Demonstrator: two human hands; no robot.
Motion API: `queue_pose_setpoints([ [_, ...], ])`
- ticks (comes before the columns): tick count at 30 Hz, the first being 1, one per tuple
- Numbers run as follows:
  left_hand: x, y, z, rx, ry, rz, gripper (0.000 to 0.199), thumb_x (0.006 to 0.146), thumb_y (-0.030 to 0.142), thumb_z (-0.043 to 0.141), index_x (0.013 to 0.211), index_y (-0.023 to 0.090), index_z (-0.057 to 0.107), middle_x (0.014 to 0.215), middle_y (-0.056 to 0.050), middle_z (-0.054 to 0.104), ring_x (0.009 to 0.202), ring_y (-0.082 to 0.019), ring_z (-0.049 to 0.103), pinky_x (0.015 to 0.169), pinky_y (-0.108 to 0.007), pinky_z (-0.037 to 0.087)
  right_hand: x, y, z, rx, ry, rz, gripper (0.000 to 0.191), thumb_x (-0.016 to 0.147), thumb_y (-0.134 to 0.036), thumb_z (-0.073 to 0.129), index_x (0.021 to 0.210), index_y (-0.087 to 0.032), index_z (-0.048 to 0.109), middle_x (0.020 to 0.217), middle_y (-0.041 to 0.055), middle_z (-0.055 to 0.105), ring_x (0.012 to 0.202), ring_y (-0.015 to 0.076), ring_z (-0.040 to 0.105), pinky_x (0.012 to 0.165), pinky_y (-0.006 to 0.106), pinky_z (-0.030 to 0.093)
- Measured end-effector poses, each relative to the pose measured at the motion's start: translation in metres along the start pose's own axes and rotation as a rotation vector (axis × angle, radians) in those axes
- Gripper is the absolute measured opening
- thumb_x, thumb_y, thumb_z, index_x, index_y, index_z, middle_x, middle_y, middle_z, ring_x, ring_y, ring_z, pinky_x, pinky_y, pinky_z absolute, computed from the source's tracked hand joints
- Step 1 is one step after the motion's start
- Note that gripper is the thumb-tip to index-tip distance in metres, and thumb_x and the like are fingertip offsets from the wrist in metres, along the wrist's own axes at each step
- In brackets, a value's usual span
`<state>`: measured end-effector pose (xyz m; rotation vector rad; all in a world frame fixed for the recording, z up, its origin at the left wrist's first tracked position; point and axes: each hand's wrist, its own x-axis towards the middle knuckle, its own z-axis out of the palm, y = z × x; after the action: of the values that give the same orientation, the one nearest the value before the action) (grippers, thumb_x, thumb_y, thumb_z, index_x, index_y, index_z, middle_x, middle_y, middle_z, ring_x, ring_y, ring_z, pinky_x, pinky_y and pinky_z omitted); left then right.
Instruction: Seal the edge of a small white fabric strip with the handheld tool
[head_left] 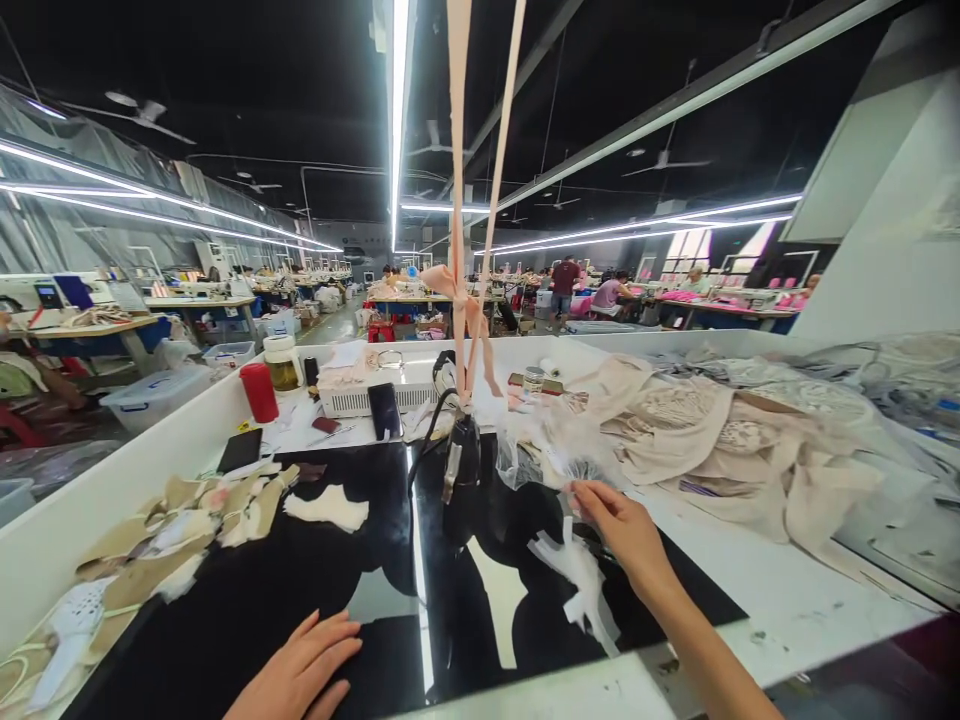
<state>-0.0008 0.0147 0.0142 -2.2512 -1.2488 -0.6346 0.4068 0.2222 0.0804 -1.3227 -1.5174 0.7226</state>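
My left hand rests on the black glossy work surface with its fingers stretched out and nothing held. My right hand has thumb and fingertips pinched together by a clump of thin translucent film; what is in the pinch is too small to make out. Below the right hand lie crumpled white strips. Between the hands a cream cut piece lies flat. Farther back is another cream piece. A dark corded tool with a metal part stands at the middle, beneath peach straps.
Beige and white garment parts are piled along the left. A big heap of beige lace fabric covers the right. At the back are a phone, a red cylinder, a jar and a white vented box.
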Motion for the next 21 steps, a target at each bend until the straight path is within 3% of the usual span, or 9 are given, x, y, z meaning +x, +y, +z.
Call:
queue_pose_setpoints([
  [4,0.001,0.004,-0.011,-0.09,0.023,-0.093,0.027,0.1,0.04,0.059,0.121,0.029,0.07,0.12,0.0,0.077,0.114,-0.016,0.072,0.105,-0.026,0.049,-0.007,-0.017,0.0,0.036,-0.023,-0.002,0.055,0.078,-0.07,0.062,0.092,-0.019,0.076,0.07,0.004,0.07,0.069,0.0218,0.063,0.066,0.031,0.049],
  [7,0.001,0.015,-0.017,-0.277,0.043,-0.283,0.025,0.099,0.037,0.061,0.121,0.032,0.071,0.118,0.0,0.077,0.111,-0.015,0.073,0.102,-0.023,0.052,-0.037,-0.042,0.012,0.05,-0.164,-0.011,0.051,0.084,-0.068,0.06,0.09,-0.019,0.075,0.054,-0.0036,0.049,0.053,0.0138,0.044,0.052,0.026,0.036],
  [10,0.008,0.038,-0.018,-0.639,-0.002,-0.606,0.022,0.098,0.042,0.061,0.111,0.031,0.075,0.11,-0.002,0.078,0.103,-0.016,0.074,0.094,-0.021,0.057,-0.082,-0.067,0.039,0.103,-0.489,0.033,0.051,0.087,-0.069,0.057,0.093,-0.021,0.073,0.055,-0.0049,0.045,0.049,0.0114,0.038,0.047,0.025,0.029],
  [13,0.022,0.07,-0.016,-1.194,-0.032,-0.896,0.043,0.093,0.061,0.06,0.108,0.023,0.075,0.102,-0.008,0.075,0.095,-0.021,0.072,0.088,-0.029,0.059,-0.126,-0.082,0.072,0.185,-0.699,0.123,0.051,0.087,-0.069,0.057,0.104,-0.023,0.071,0.057,-0.007,0.039,0.05,0.0109,0.033,0.05,0.025,0.027],
  [17,0.037,0.102,-0.016,-1.705,-0.02,-1.073,0.064,0.071,0.067,0.082,0.11,0.016,0.072,0.091,-0.008,0.071,0.086,-0.019,0.067,0.077,-0.028,0.053,-0.161,-0.083,0.104,0.23,-0.842,0.148,0.054,0.087,-0.07,0.054,0.115,-0.025,0.067,0.054,-0.0085,0.037,0.051,0.0128,0.035,0.057,0.027,0.032],
  [21,0.04,0.114,-0.026,-1.881,0.121,-1.224,0.065,0.059,0.056,0.094,0.107,0.018,0.071,0.094,-0.004,0.067,0.073,-0.011,0.062,0.069,-0.024,0.051,-0.175,-0.078,0.12,0.286,-0.913,0.13,0.062,0.087,-0.072,0.052,0.123,-0.023,0.062,0.062,-0.0059,0.047,0.058,0.0139,0.041,0.06,0.027,0.032],
])
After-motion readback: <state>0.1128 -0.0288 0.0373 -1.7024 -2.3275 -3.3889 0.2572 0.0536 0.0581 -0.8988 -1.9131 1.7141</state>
